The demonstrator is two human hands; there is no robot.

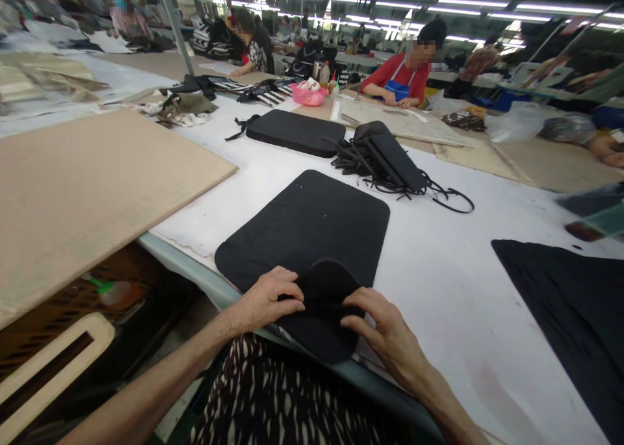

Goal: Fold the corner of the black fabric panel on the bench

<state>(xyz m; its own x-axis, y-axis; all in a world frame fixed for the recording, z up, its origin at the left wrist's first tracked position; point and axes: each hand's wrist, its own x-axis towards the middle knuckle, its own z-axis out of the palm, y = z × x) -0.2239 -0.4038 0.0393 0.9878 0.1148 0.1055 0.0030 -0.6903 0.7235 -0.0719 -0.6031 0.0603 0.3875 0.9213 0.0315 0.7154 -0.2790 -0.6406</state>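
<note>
Left hand (270,295), back upward, fingers curled; right hand (383,318), reaching in opposite, thumb near fingertips. Both grips narrow, holding black material at the near end of a black panel (312,217): smooth, round-cornered, flat on white table (439,289), 12 o'clock from the hands. Bundle of black straps (390,156): 1 o'clock. Tan board (97,191), flat: 10 o'clock. Pink basket (308,98), white items (311,86) inside: 12 o'clock, farther off.

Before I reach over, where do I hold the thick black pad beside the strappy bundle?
Probably pinch the pad by its near edge, coming from the front: it lies flat, that thick side faces you, and the bundle crowds its right end.
</note>
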